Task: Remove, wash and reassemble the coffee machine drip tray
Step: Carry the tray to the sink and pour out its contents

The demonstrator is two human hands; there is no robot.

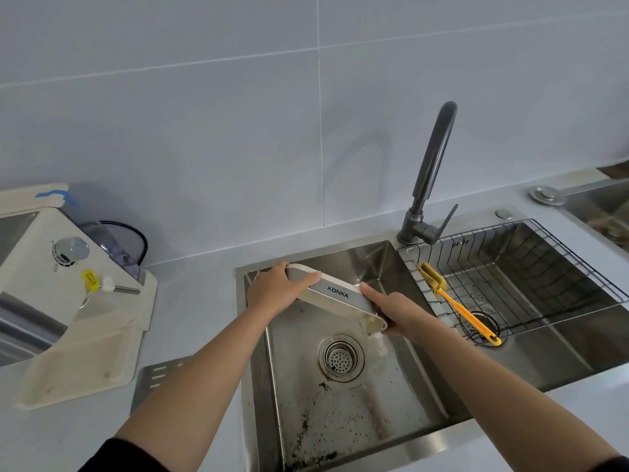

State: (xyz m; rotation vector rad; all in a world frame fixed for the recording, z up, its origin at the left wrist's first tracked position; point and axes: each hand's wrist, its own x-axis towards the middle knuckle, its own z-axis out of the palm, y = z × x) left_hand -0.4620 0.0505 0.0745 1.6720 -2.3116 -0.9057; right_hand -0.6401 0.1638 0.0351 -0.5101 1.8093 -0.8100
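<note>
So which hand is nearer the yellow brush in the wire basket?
Right. The right hand grips the drip tray's lower end, just left of the yellow brush. The left hand holds the tray's far end, farther left.

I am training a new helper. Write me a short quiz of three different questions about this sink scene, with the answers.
1. True or false: both hands hold the drip tray over the left sink basin.
2. Where does the yellow brush lie? A) on the counter B) in the wire basket C) in the left basin
3. Is water running from the faucet?

Key: 1 true: left hand, right hand. 2 B. 3 No, none visible.
</note>
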